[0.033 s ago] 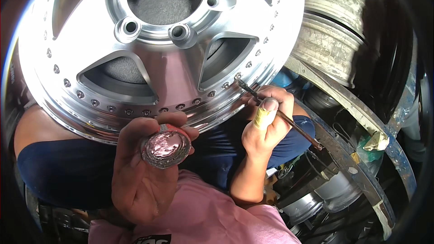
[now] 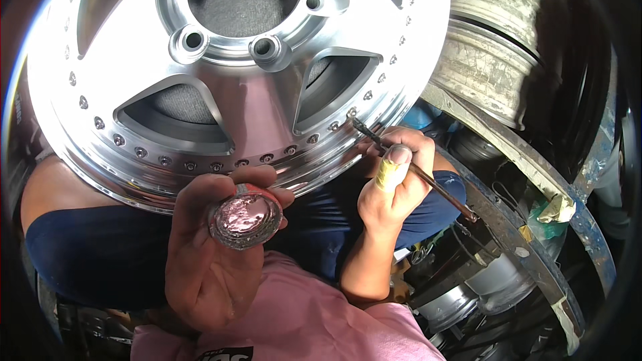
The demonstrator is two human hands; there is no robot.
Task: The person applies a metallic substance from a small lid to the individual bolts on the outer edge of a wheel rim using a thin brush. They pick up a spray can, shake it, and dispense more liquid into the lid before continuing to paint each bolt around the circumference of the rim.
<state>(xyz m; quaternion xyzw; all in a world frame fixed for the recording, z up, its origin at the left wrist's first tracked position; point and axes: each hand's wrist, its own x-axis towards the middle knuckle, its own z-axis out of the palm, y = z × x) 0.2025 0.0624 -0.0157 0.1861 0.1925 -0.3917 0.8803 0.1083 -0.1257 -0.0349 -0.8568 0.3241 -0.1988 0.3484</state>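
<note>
A shiny silver car wheel (image 2: 257, 103) lies face up across my knees, with rivet-like bolts around its rim. Yellow tape wraps the thumb of my right hand (image 2: 394, 190), which pinches a thin paintbrush (image 2: 438, 190) with a brown handle. The brush's dark tip is at the bolt ring on the wheel's lower right; whether it touches cannot be told. Below the wheel's near edge, my left hand (image 2: 214, 261) holds a small round cup (image 2: 246, 219), its fingers curled around it. Red shows at the cup's upper side, and its inside has a wrinkled, reflective silvery surface.
Stacked, worn wheels (image 2: 491, 60) stand at the far right. A curved metal frame (image 2: 508, 137) with chipped paint runs down that side, with more silver rims (image 2: 495, 284) beneath it. My knees in dark blue shorts (image 2: 93, 254) are under the wheel.
</note>
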